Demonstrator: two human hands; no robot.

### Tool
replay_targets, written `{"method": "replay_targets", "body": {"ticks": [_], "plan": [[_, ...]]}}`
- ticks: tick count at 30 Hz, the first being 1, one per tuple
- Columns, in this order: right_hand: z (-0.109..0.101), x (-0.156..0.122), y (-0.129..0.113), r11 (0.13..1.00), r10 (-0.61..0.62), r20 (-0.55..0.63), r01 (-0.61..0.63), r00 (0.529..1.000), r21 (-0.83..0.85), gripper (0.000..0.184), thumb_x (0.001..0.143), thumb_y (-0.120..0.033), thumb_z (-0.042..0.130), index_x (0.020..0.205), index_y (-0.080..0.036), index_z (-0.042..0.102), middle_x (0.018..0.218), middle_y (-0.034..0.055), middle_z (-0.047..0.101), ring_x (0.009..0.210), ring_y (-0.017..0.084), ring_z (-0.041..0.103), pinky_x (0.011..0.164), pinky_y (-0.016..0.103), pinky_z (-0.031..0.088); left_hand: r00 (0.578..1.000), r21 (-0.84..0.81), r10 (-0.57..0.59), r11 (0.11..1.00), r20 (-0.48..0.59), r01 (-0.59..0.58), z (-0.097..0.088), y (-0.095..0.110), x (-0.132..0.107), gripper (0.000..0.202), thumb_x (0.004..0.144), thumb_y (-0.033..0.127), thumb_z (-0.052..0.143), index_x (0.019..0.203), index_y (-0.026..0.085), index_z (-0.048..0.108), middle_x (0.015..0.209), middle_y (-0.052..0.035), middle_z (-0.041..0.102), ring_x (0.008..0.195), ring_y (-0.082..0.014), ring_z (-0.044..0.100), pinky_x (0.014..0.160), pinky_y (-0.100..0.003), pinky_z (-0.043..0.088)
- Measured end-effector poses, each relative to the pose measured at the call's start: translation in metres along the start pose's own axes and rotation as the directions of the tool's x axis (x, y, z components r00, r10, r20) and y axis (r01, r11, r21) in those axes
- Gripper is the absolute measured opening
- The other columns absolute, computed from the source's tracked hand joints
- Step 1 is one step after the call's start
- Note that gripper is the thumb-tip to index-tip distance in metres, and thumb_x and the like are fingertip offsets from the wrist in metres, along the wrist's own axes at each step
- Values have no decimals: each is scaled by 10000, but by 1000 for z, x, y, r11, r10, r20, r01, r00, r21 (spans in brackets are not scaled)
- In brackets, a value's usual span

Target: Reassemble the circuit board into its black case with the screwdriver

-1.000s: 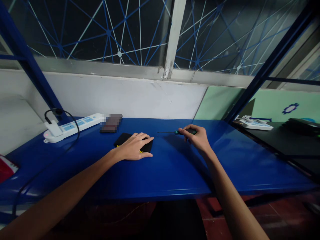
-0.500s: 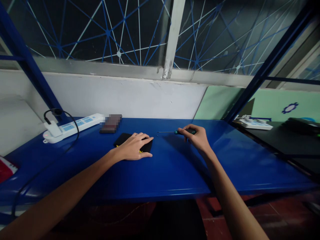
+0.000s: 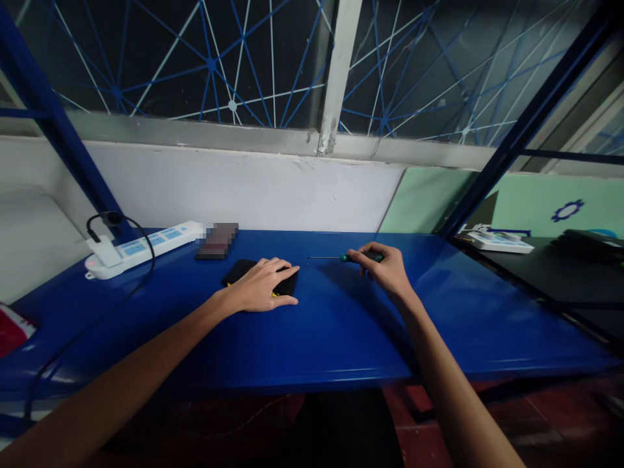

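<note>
My left hand (image 3: 260, 286) lies palm down on a flat black case (image 3: 287, 285) with yellow at its near edge. Its fingers are stretched over the top, the thumb apart, and they cover much of the case. In my right hand (image 3: 383, 265) is a screwdriver (image 3: 345, 258) with a dark green handle, gripped between thumb and fingers. The thin shaft points left, roughly level, its tip a little right of the case. A tiny dark speck (image 3: 307, 264), perhaps a screw, shows just below the tip; whether they touch I cannot tell.
On the blue table (image 3: 312, 344), a white power strip (image 3: 160, 242) stands at the back left, its black cable (image 3: 112, 302) running toward the front. Beside it lies a blurred dark rectangular object (image 3: 219, 240). A red and white item (image 3: 14, 330) sits at the left edge. Blue frame posts (image 3: 482, 182) flank the table.
</note>
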State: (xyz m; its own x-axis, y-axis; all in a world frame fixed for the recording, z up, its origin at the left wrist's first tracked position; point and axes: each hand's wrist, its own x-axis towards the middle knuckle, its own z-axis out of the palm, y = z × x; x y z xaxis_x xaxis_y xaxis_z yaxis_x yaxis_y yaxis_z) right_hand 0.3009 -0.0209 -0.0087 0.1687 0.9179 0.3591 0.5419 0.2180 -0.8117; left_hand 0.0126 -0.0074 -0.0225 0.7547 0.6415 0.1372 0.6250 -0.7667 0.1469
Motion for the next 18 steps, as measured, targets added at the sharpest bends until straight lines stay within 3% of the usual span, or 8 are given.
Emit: {"method": "replay_targets", "body": {"ticks": [18], "plan": [[0,0,-2,1000,22,-6,-22,1000,15,328,729,-477,693,703,-155,631,439,2,550,396,95,455,427,242,330,999,-32,-18,999,-26,17,-2,-1,-1,743,880,668,416,1445,190,347,1400,-133,456,1250,-305,424,1017,-477,313]]}}
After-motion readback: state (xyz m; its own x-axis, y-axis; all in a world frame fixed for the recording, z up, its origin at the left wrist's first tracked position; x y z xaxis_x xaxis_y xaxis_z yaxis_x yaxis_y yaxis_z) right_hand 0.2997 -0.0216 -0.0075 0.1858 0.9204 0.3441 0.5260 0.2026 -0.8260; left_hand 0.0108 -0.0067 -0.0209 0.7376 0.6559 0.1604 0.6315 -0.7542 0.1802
